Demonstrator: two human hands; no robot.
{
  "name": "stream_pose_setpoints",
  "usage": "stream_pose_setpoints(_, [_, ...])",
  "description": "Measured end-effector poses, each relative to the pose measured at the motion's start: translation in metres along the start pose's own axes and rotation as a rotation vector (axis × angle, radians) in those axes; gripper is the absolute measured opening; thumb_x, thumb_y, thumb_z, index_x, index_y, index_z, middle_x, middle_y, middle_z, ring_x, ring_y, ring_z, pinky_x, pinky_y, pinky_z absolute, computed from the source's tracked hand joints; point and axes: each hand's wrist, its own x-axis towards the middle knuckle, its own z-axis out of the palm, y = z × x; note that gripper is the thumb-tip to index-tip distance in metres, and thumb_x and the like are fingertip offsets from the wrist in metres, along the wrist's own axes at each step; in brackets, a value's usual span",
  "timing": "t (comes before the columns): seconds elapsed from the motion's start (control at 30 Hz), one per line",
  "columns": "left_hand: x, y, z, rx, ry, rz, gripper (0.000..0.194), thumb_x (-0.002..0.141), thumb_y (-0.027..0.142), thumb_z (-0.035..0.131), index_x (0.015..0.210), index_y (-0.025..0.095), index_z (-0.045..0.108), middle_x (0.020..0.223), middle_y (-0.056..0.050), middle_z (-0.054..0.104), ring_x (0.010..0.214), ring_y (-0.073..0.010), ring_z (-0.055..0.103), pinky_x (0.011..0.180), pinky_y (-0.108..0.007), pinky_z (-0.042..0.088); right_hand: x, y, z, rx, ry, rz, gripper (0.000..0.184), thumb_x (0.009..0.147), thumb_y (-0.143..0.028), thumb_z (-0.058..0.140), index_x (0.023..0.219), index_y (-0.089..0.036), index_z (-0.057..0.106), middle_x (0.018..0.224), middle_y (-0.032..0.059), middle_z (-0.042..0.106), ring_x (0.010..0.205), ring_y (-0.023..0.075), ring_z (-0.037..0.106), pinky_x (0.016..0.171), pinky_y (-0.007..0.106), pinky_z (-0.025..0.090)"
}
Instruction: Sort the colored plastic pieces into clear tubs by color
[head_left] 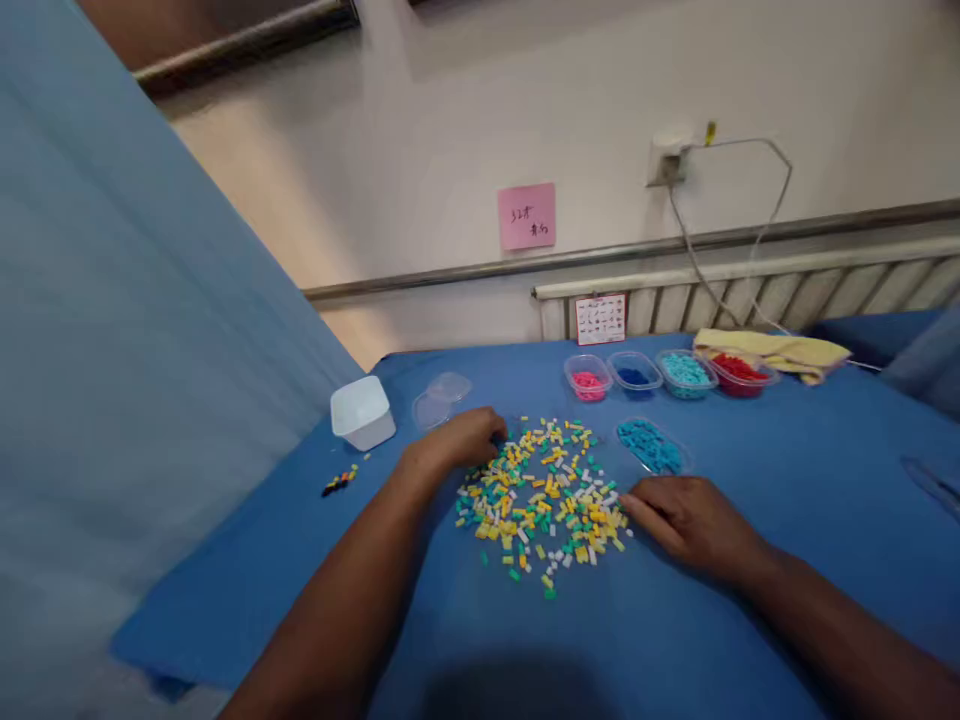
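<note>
A heap of small yellow, green and white beads (544, 495) lies on the blue table (787, 500). My left hand (457, 440) rests at the heap's upper left edge, its fingers curled down onto the beads. My right hand (686, 520) lies at the heap's right edge, fingers bent with the tips touching beads. What either hand pinches is too small to see. A clear lid with turquoise beads (649, 447) sits just beyond my right hand.
Along the back stand small clear tubs of pink (588, 380), dark blue (634, 374), turquoise (685, 371) and red beads (739, 370). A white tub (363, 411) and clear lids (441, 398) lie at left. A yellow cloth (780, 350), a pink note (526, 216) and a blue curtain (112, 380) surround.
</note>
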Motion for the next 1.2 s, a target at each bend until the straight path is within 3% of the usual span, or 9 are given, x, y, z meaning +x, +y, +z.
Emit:
stream_pose_setpoints(0.17, [0.000, 0.006, 0.002, -0.012, -0.012, -0.042, 0.041, 0.082, 0.013, 0.072, 0.120, 0.023, 0.085, 0.119, -0.007, 0.083, 0.100, -0.0248, 0.074, 0.077, -0.029, 0.047, -0.003, 0.001, -0.001, -0.026, 0.020, -0.017, 0.052, 0.121, -0.046, 0.043, 0.080, -0.023, 0.063, 0.071, 0.0008, 0.066, 0.066, 0.0169, 0.066, 0.067, 0.034, 0.036])
stream_pose_setpoints(0.53, [0.008, 0.008, -0.015, -0.090, -0.074, -0.070, 0.022, 0.079, 0.013, 0.067, 0.091, 0.021, 0.084, 0.083, -0.002, 0.080, 0.072, -0.0180, 0.067, 0.064, -0.028, 0.039, 0.007, -0.002, -0.005, -0.094, 0.093, -0.078, 0.053, 0.122, -0.043, 0.043, 0.079, -0.021, 0.064, 0.071, 0.0015, 0.069, 0.064, 0.0152, 0.064, 0.067, 0.034, 0.034])
stream_pose_setpoints(0.73, [0.008, 0.012, -0.026, -0.106, -0.044, -0.083, 0.019, 0.080, 0.017, 0.065, 0.088, 0.020, 0.082, 0.082, -0.001, 0.078, 0.071, -0.0179, 0.066, 0.063, -0.028, 0.038, 0.009, -0.005, -0.009, -0.097, 0.109, -0.123, 0.051, 0.122, -0.041, 0.044, 0.082, -0.019, 0.067, 0.073, 0.0017, 0.071, 0.063, 0.0135, 0.062, 0.066, 0.035, 0.030])
stream_pose_setpoints(0.83, [0.015, 0.038, -0.037, -0.147, 0.056, -0.021, 0.018, 0.086, 0.022, 0.066, 0.094, 0.018, 0.082, 0.087, -0.002, 0.079, 0.075, -0.0174, 0.068, 0.067, -0.028, 0.041, 0.013, -0.012, -0.011, -0.083, 0.111, -0.175, 0.051, 0.121, -0.039, 0.044, 0.080, -0.019, 0.066, 0.072, 0.0014, 0.071, 0.063, 0.0131, 0.060, 0.067, 0.036, 0.029])
stream_pose_setpoints(0.93, [0.038, 0.087, -0.046, -0.121, 0.144, 0.150, 0.017, 0.089, 0.022, 0.069, 0.096, 0.017, 0.083, 0.096, -0.004, 0.080, 0.081, -0.0174, 0.068, 0.071, -0.028, 0.042, 0.016, -0.017, -0.012, -0.073, 0.096, -0.201, 0.050, 0.120, -0.038, 0.046, 0.078, -0.020, 0.065, 0.072, 0.0007, 0.070, 0.062, 0.0130, 0.058, 0.066, 0.036, 0.029])
stream_pose_setpoints(1.0, [0.061, 0.126, -0.047, -0.064, 0.096, 0.300, 0.016, 0.090, 0.018, 0.067, 0.094, 0.016, 0.083, 0.092, -0.005, 0.079, 0.077, -0.0170, 0.065, 0.069, -0.029, 0.040, 0.017, -0.016, -0.014, -0.073, 0.088, -0.198, 0.048, 0.120, -0.037, 0.048, 0.078, -0.020, 0.065, 0.072, 0.0004, 0.071, 0.062, 0.0133, 0.058, 0.066, 0.037, 0.029])
stream_pose_setpoints(1.1, [0.096, 0.176, -0.044, -0.014, 0.089, 0.445, 0.018, 0.091, 0.014, 0.070, 0.104, 0.014, 0.083, 0.104, -0.008, 0.080, 0.089, -0.0195, 0.068, 0.076, -0.029, 0.045, 0.014, -0.012, -0.018, -0.084, 0.094, -0.185, 0.047, 0.119, -0.036, 0.047, 0.079, -0.020, 0.066, 0.072, 0.0004, 0.071, 0.063, 0.0141, 0.059, 0.066, 0.037, 0.030])
stream_pose_setpoints(1.2, [0.119, 0.200, -0.041, 0.054, 0.045, 0.479, 0.022, 0.094, 0.016, 0.073, 0.114, 0.014, 0.082, 0.115, -0.011, 0.079, 0.098, -0.0231, 0.071, 0.082, -0.029, 0.050, 0.012, -0.009, -0.025, -0.085, 0.111, -0.170, 0.047, 0.119, -0.037, 0.048, 0.079, -0.020, 0.066, 0.072, 0.0004, 0.072, 0.063, 0.0140, 0.059, 0.067, 0.036, 0.032])
